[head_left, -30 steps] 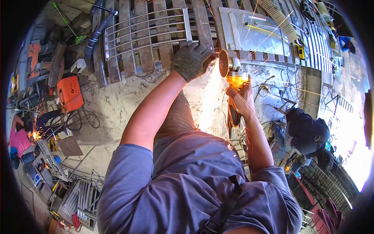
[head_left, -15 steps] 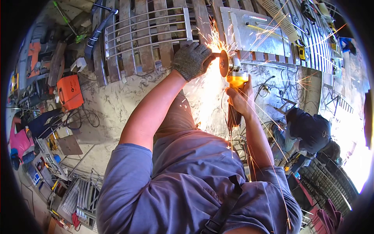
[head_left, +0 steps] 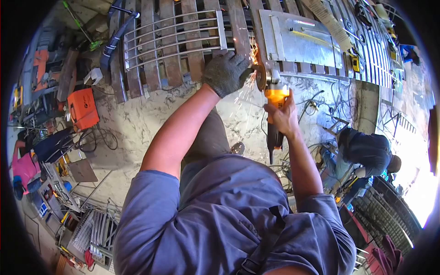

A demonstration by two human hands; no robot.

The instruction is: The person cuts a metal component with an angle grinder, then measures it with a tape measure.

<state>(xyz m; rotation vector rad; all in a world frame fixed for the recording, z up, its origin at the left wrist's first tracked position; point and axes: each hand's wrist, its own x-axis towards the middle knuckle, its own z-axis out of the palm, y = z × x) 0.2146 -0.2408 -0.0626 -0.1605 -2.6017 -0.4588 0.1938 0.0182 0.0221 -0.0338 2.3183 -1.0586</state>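
Sparks have thinned since half a second ago: the wide burst is down to a small spray at the disc, and we see the grinder tipped a little further up toward the worktop edge. Both hands sit in about the same places as before.

Head view, the only one we have. Our left hand [head_left: 226,72], in a dark knit glove, is closed over the edge of the slatted worktop [head_left: 192,50], fingers curled down onto the metal right beside the disc; what lies under the glove is hidden from us. Our right hand [head_left: 283,117], bare, is clamped around the body of the yellow angle grinder [head_left: 274,98]. The grinder's disc [head_left: 262,77] stands upright, just to the right of the gloved hand and nearly touching it, pressed against the worktop edge where the sparks [head_left: 250,55] fly. The grinder's dark tail end sticks out below the right hand.

On the worktop, a steel bar grille [head_left: 172,36] lies left of the gloved hand and a flat metal plate [head_left: 302,39] lies right of the disc. An orange welding machine [head_left: 82,109] stands on the floor at left. Another person [head_left: 366,153] in dark clothes crouches at right, well apart from us.
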